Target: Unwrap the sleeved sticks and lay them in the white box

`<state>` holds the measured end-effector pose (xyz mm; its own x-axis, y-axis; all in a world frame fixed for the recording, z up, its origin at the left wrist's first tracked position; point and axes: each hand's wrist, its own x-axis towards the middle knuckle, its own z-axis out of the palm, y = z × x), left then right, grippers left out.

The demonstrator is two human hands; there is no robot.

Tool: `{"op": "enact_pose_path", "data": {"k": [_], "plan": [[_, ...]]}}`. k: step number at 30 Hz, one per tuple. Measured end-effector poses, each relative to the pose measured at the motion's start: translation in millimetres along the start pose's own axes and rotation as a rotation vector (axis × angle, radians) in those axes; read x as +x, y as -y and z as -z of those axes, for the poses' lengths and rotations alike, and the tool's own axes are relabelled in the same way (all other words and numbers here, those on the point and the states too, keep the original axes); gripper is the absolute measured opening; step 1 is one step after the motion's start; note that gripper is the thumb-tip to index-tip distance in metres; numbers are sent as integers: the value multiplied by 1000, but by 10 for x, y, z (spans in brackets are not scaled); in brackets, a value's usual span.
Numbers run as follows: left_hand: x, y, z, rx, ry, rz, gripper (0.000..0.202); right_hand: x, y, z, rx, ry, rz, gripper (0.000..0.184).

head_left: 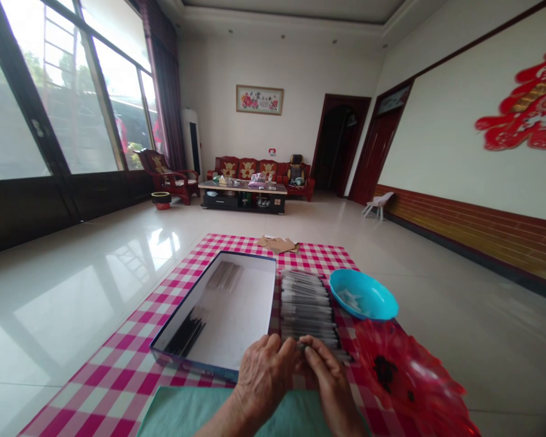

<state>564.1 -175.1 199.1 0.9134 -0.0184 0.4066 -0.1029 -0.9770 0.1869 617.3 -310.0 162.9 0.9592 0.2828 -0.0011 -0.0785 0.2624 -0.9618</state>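
Both my hands meet at the near end of a long stack of thin dark sticks laid in rows on a red-and-white checked cloth. My left hand is curled, its fingers bent over the stack's near edge. My right hand pinches a small dark piece at the same edge, fingertips touching the left hand. Left of the stack lies a shallow white tray with a blue rim with a few dark sticks in its near left corner and some at its far end.
A turquoise bowl with small pale bits sits right of the stack. A red plastic bag lies at the near right. Teal cloth lies under my forearms. Cardboard scraps rest at the cloth's far edge. Glossy tile floor surrounds it.
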Motion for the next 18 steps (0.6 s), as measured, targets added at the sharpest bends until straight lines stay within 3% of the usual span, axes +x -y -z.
{"op": "enact_pose_path", "data": {"k": [3, 9, 12, 18], "plan": [[-7, 1, -13, 2, 6, -4, 17, 15, -10, 17, 26, 27, -13, 38], [-7, 5, -22, 17, 10, -5, 15, -3, 47, -2, -168, 29, 55, 30], [-8, 10, -31, 11, 8, -7, 15, -12, 48, -9, -134, 2, 59, 26], [-7, 7, -21, -1, -2, -5, 13, -9, 54, -12, -53, 28, 22, 38]]}}
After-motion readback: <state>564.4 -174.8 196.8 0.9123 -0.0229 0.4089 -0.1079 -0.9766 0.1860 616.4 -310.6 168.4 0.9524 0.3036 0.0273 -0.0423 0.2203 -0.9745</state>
